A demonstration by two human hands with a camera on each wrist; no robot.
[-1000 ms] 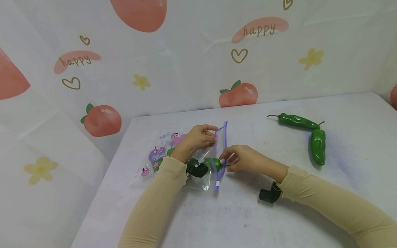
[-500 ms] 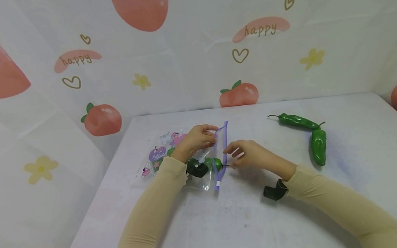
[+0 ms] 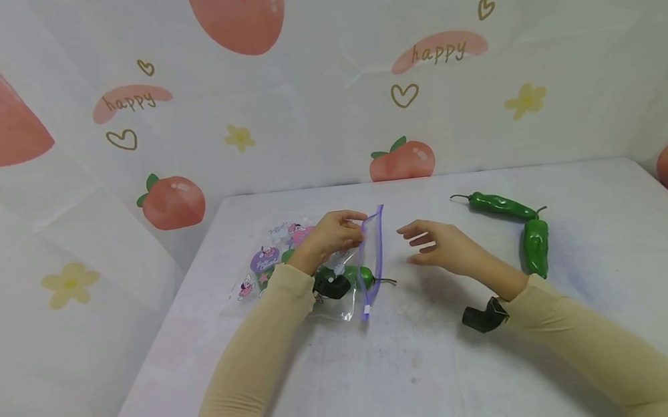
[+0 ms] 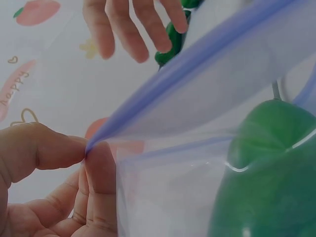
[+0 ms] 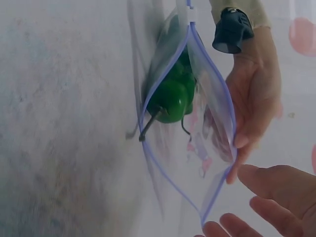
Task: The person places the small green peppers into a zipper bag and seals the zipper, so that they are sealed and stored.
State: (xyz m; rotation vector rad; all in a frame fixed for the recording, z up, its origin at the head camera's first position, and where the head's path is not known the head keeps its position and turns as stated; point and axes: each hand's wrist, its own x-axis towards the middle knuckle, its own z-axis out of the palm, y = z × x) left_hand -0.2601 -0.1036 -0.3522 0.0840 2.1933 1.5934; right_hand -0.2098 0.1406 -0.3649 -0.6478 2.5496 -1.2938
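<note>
The left hand (image 3: 331, 237) pinches the bag (image 3: 266, 258) by its purple rim (image 3: 380, 241); steady tension should keep it gaping. The right hand (image 3: 445, 246) hangs loose-fingered, empty. Green peppers (image 5: 170, 101), seemingly 2 or more, sit inside; 2 others (image 3: 535, 246) lie outside.

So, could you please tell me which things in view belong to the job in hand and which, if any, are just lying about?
Part of the job:
plastic bag, its edge pinched by the left hand
peppers inside it
right hand, holding nothing
far loose pepper and near loose pepper, probably, being alike

Just surroundings, nothing clearly stray:
printed backdrop
wrist cameras
</note>
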